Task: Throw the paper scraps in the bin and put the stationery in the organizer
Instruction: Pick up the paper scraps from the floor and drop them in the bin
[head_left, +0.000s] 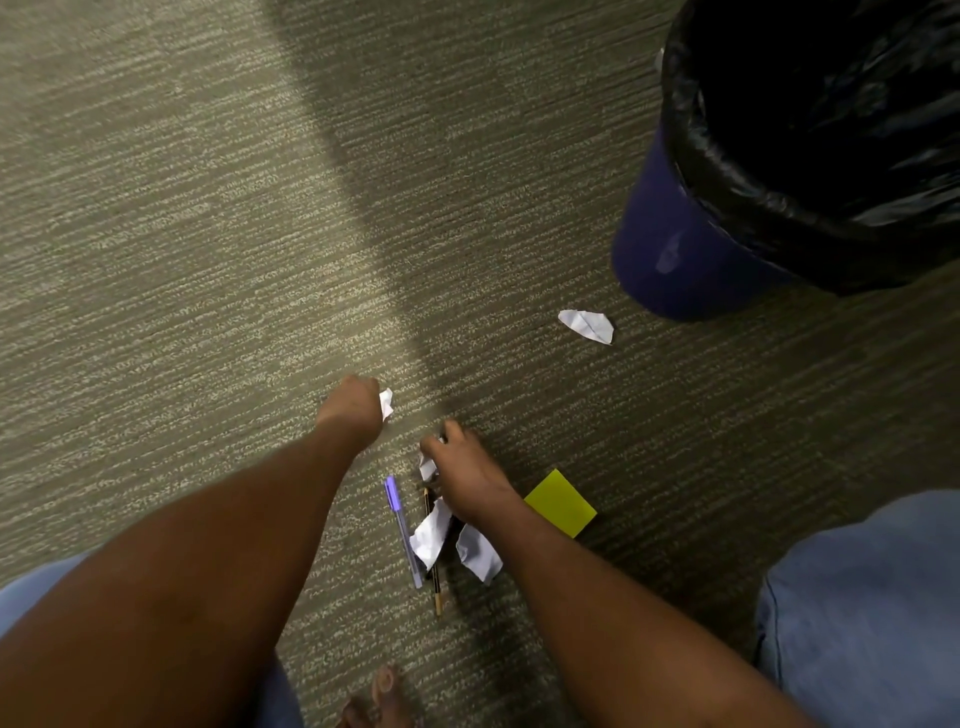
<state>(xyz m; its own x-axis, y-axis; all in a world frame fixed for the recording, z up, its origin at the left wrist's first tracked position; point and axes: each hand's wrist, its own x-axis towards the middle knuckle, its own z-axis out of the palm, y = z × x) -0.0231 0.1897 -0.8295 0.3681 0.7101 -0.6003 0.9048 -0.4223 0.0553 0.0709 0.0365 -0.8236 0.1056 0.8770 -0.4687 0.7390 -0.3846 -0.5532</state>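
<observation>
My left hand is closed around a white paper scrap that sticks out of the fist, low over the carpet. My right hand reaches down beside it, fingers curled on another white scrap. Below that hand lie two more crumpled scraps, a purple pen and a dark pencil, side by side. A yellow sticky-note pad rests to the right of my wrist. One folded scrap lies near the blue bin, which has a black liner.
The floor is grey-green striped carpet. My knees in blue jeans frame the lower corners, and bare toes show at the bottom edge. The organizer is out of view.
</observation>
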